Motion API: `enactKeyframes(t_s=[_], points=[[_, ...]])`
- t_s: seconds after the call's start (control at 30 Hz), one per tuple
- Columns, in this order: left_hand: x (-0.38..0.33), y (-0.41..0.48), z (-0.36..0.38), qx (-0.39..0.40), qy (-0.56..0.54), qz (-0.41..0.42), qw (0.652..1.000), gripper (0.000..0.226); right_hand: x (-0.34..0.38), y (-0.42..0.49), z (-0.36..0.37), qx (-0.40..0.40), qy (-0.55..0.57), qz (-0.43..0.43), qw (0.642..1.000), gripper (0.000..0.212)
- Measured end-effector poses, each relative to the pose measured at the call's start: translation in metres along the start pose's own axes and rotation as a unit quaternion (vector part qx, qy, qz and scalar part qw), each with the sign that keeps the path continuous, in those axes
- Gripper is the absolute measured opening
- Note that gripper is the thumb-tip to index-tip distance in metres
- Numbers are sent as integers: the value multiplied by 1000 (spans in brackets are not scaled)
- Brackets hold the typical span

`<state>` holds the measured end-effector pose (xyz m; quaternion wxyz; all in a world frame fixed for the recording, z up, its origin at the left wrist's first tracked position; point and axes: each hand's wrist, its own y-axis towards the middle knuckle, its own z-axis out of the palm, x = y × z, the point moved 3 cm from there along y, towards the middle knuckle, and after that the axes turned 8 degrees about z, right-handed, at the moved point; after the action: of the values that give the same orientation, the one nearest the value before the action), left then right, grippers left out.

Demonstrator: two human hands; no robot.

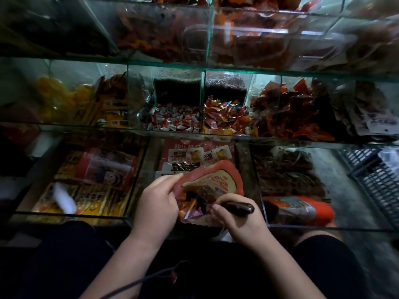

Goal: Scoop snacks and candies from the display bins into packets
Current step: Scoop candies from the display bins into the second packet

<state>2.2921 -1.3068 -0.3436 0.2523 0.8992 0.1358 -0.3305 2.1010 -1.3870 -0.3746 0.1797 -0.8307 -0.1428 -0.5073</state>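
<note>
A red packet [218, 182] with gold print hangs open over the lower middle glass bin. My left hand [156, 203] pinches its left edge and holds the mouth wide. Wrapped candies [190, 210] in orange and pink show inside the mouth. My right hand [239, 223] grips a dark scoop handle [237, 208], with the scoop end tipped into the packet and hidden by it. On the middle shelf sit a bin of red-and-white candies [177, 120] and a bin of mixed bright candies [226, 117].
Glass shelves of bins rise in three tiers; the middle shelf's front edge [194, 134] runs just beyond the packet. Orange snack packs [101, 104] lie left, red packs [298, 113] right. A red bag [300, 210] lies in the lower right bin. A grey crate [375, 175] stands far right.
</note>
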Motion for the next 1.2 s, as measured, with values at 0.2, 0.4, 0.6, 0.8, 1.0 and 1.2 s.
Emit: enactKeyframes(t_s=[0.2, 0.4, 0.6, 0.8, 1.0, 1.2], points=[[1, 1, 1, 7, -11, 1, 1000, 48, -17, -2, -1, -67, 206, 152, 964, 7], [-1, 1, 2, 13, -15, 3, 1000, 47, -23, 3, 0, -129, 286, 192, 930, 34], [1, 2, 0, 8, -9, 2, 1000, 47, -29, -4, 1, -190, 409, 216, 866, 26], [-3, 2, 4, 9, -19, 21, 1000, 52, -19, -19, 3, -219, 185, 71, 955, 22], [0, 2, 3, -1, -14, 12, 1000, 50, -14, -18, -6, -207, 343, 160, 902, 25], [-6, 1, -4, -71, 50, 62, 994, 34, -10, -22, -12, -206, 390, 173, 881, 24]])
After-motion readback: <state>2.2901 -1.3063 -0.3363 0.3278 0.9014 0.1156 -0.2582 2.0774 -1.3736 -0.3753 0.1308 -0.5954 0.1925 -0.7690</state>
